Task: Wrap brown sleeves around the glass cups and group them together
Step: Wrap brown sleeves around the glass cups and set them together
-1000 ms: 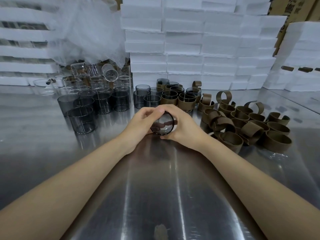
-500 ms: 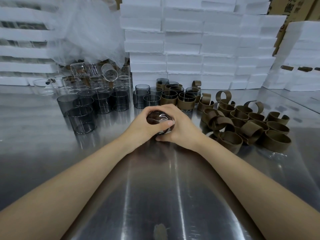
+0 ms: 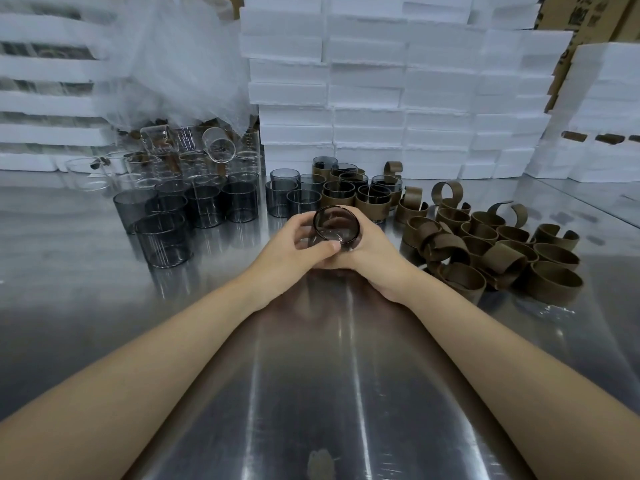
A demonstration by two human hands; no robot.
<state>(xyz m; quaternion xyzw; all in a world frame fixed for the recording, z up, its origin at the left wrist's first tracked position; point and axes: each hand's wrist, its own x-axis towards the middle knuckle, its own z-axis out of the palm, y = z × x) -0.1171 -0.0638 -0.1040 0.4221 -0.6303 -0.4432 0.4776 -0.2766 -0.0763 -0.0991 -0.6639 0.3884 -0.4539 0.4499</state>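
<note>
A smoky glass cup (image 3: 335, 224) stands almost upright between both hands at the table's middle, its rim facing me. My left hand (image 3: 294, 247) curls round its left side, thumb across the front. My right hand (image 3: 372, 252) wraps its right side; a brown sleeve on it is mostly hidden by the fingers. Sleeved cups (image 3: 360, 195) cluster just behind. Bare dark cups (image 3: 166, 216) stand to the left. Loose brown sleeves (image 3: 491, 244) lie heaped at the right.
Clear glass cups (image 3: 194, 157) sit at the back left under a plastic sheet (image 3: 173, 64). White foam boxes (image 3: 398, 81) are stacked along the back and right. The steel table (image 3: 311, 393) reflects my arms.
The cup has turned from lying with its mouth toward me to nearly upright, and both hands have moved with it slightly away from me toward the sleeved group.
</note>
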